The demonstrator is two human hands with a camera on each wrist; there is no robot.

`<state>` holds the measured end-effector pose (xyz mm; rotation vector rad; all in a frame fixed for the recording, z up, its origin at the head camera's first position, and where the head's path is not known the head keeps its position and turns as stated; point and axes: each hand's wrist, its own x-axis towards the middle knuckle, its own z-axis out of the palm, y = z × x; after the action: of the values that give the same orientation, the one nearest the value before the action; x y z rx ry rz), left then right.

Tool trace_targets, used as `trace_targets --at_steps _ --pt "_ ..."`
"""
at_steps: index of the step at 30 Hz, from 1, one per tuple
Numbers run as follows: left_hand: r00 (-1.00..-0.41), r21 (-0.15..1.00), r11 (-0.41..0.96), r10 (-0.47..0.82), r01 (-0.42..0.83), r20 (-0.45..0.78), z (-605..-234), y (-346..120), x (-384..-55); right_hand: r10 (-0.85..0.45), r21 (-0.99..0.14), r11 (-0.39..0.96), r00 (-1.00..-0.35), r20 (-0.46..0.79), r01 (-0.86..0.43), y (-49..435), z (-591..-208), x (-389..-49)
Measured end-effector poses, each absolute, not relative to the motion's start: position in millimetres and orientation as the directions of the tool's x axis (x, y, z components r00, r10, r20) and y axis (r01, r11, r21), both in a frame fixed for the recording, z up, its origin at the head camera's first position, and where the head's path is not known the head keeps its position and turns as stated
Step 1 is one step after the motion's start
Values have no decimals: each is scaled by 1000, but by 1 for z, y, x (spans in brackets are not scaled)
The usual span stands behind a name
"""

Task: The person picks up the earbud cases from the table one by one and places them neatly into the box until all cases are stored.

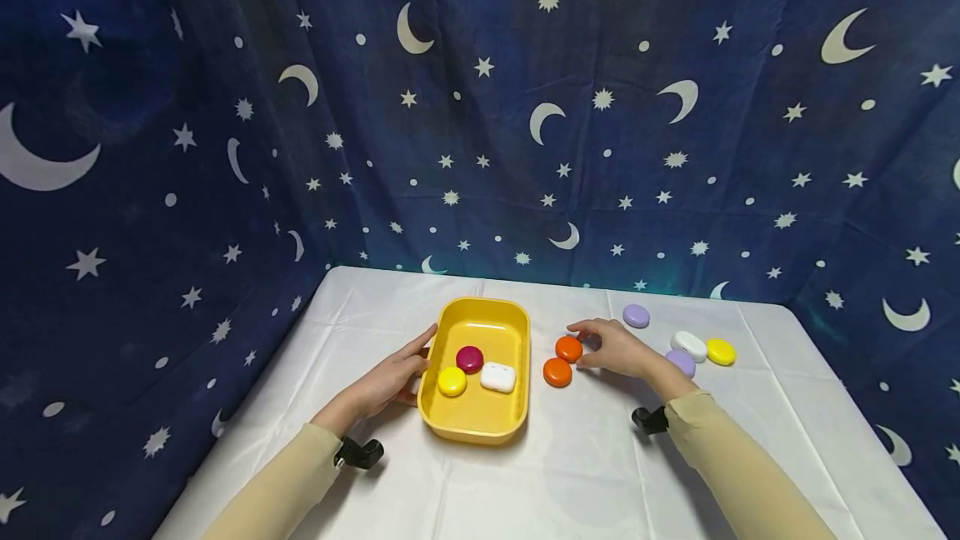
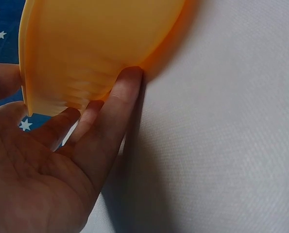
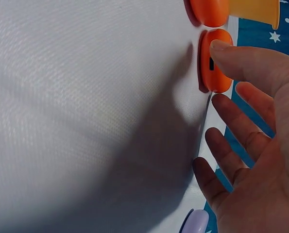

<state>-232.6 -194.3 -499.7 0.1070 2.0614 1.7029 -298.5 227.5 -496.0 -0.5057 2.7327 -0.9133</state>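
Observation:
My left hand (image 1: pixel 390 377) rests extended fingers (image 2: pixel 127 90) against the left outer wall of a yellow tub (image 1: pixel 472 432). Inside the tub lie a dark red disc (image 1: pixel 469 359), a yellow disc (image 1: pixel 452 382) and a white rounded block (image 1: pixel 498 377). To the right of the tub, two glossy orange discs (image 1: pixel 557 372) sit side by side on the table. My right hand (image 1: pixel 618 348) reaches around the farther orange disc (image 1: pixel 568 348), fingers spread. In the right wrist view the thumb overlaps this disc (image 3: pixel 219 73), which shows a dark slot in its edge.
Beyond my right hand are a lilac disc (image 1: pixel 636 316), a white oval piece (image 1: pixel 688 346), a second lilac disc (image 1: pixel 681 362) and a yellow disc (image 1: pixel 721 352). A white cloth covers the table (image 1: pixel 555 482). A blue star-and-moon curtain (image 1: pixel 495 148) stands behind it.

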Motion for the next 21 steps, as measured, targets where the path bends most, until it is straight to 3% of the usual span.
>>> trace_targets --at_steps 21 --pt "-895 943 247 330 -225 -300 -500 -194 -233 -413 -567 768 -907 -82 -298 226 -502 -305"
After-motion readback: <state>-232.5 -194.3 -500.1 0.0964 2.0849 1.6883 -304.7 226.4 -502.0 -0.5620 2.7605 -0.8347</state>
